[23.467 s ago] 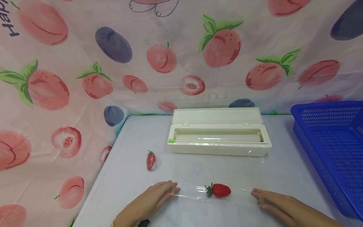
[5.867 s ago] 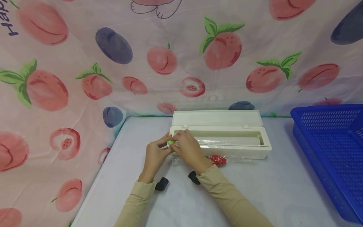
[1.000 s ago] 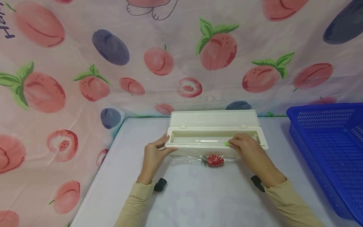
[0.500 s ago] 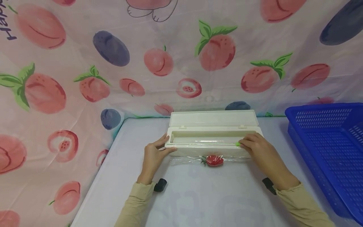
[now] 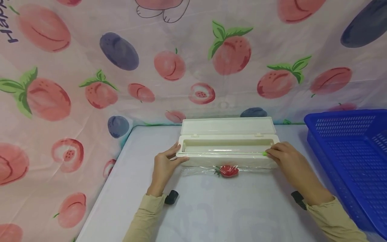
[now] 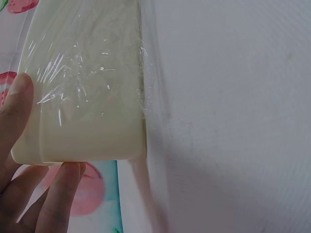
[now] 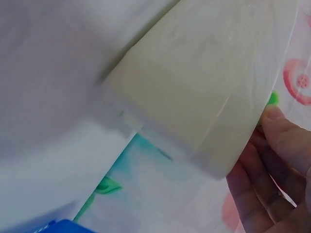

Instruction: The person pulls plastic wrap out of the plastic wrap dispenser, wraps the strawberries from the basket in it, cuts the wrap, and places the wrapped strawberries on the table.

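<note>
Item: cream cling-film dispenser box (image 5: 229, 153), lid hinged open at its back, lying on the white table (image 5: 211, 208); we took it as landmark. No brand or label could be read on the box; the only writing we saw was a cut-off purple "Ha" on the peach-printed curtain (image 5: 90, 67), far up and left of the box. Our left hand (image 5: 164, 164) held the box's left end, thumb on its front face and fingers curled round the end. Our right hand (image 5: 284, 156) was at the box's right end, fingers drawn together on the small green slider (image 5: 264, 153) on the front rail; whether they pinched or merely pressed it we could not tell. A red strawberry (image 5: 228, 170) lay under clear film (image 5: 199, 171) just in front of the box, touching or nearly touching its front wall. A blue basket (image 5: 353, 158) stood right of the box, cut off by the frame. The roll inside the box was hard to make out. Both wrist views were close and partly blurred.
</note>
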`<state>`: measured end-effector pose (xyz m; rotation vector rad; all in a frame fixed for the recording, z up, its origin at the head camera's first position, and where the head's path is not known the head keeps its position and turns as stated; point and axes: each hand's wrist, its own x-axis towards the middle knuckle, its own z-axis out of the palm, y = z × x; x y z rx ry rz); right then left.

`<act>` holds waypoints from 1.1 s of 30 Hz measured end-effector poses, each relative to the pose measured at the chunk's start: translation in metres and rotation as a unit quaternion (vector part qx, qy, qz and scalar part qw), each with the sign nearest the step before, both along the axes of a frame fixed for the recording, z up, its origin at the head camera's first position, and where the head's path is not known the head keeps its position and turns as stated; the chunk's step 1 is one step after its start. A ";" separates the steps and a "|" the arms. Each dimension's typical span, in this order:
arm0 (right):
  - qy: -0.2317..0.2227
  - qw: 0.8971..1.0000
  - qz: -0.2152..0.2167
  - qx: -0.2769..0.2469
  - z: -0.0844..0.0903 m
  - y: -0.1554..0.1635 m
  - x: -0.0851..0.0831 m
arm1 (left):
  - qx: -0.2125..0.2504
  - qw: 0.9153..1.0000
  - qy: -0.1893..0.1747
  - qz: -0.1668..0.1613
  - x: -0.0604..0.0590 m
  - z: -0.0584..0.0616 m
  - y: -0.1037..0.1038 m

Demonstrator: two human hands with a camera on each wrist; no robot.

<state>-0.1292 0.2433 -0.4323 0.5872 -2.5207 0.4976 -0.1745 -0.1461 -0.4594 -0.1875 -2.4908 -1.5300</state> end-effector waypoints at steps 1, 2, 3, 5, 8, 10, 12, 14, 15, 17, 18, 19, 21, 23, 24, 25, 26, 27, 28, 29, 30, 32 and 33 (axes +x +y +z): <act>0.005 1.000 0.001 0.001 0.000 0.002 0.000 | -0.001 1.000 0.001 0.000 0.000 0.000 0.000; 0.010 1.000 0.002 0.002 0.000 0.004 0.001 | -0.003 1.000 0.002 0.000 0.000 0.000 -0.001; 0.014 1.000 0.003 0.001 -0.001 0.006 0.001 | -0.004 1.000 0.002 0.001 0.000 0.000 -0.001; 0.021 1.000 0.005 -0.001 -0.002 0.008 0.001 | -0.005 1.000 0.002 0.002 0.000 0.000 -0.002; 0.028 1.000 0.005 -0.006 -0.003 0.011 0.002 | -0.001 1.000 0.000 0.000 0.000 0.000 -0.002; 0.028 1.000 0.005 -0.009 -0.004 0.012 0.003 | 0.006 1.000 -0.001 -0.002 0.000 -0.001 -0.002; 0.024 1.000 0.001 -0.015 -0.004 0.012 0.003 | 0.010 1.000 -0.002 -0.004 0.000 0.000 -0.001; 0.020 1.000 -0.004 -0.020 -0.005 0.012 0.004 | 0.013 1.000 -0.003 -0.004 0.000 -0.001 -0.001; 0.018 1.000 -0.006 -0.024 -0.005 0.012 0.005 | 0.012 1.000 -0.004 -0.003 0.000 -0.001 -0.001; 0.017 0.999 -0.008 -0.028 -0.006 0.013 0.005 | 0.011 1.000 -0.003 -0.003 0.000 -0.001 -0.001; 0.020 0.999 -0.008 -0.027 -0.006 0.014 0.005 | 0.010 1.000 -0.004 -0.003 0.000 -0.001 0.000; 0.024 0.999 -0.007 -0.027 -0.007 0.014 0.005 | 0.011 1.000 -0.003 -0.003 0.000 -0.001 0.000; 0.031 0.999 -0.006 -0.027 -0.007 0.015 0.006 | 0.012 1.000 0.000 -0.004 0.000 -0.001 0.000; 0.038 0.999 -0.006 -0.027 -0.008 0.016 0.006 | 0.011 1.000 0.004 -0.005 0.000 0.000 0.001; 0.040 0.999 -0.007 -0.028 -0.008 0.016 0.006 | 0.011 1.000 0.004 -0.005 0.000 0.000 0.001; 0.041 0.999 -0.007 -0.030 -0.008 0.017 0.006 | 0.011 1.000 0.005 -0.005 0.000 0.000 0.002; 0.040 0.999 -0.009 -0.030 -0.008 0.017 0.006 | 0.011 1.000 0.007 -0.006 0.000 0.000 0.002; 0.038 0.999 -0.010 -0.030 -0.008 0.017 0.007 | 0.010 1.000 0.005 -0.005 0.000 0.001 0.002; 0.035 0.999 -0.011 -0.030 -0.008 0.018 0.007 | 0.011 1.000 0.006 -0.005 0.001 0.001 0.002; 0.032 0.999 -0.013 -0.028 -0.007 0.018 0.007 | 0.012 1.000 0.004 -0.005 0.001 0.001 0.002; 0.027 0.999 -0.016 -0.026 -0.006 0.018 0.007 | 0.014 1.000 0.004 -0.005 0.001 0.001 0.002; 0.021 0.999 -0.023 -0.025 -0.005 0.020 0.008 | 0.017 1.000 0.002 -0.005 0.001 0.001 0.001; 0.020 0.999 -0.026 -0.026 -0.005 0.021 0.008 | 0.017 1.000 0.000 -0.004 0.001 0.001 0.001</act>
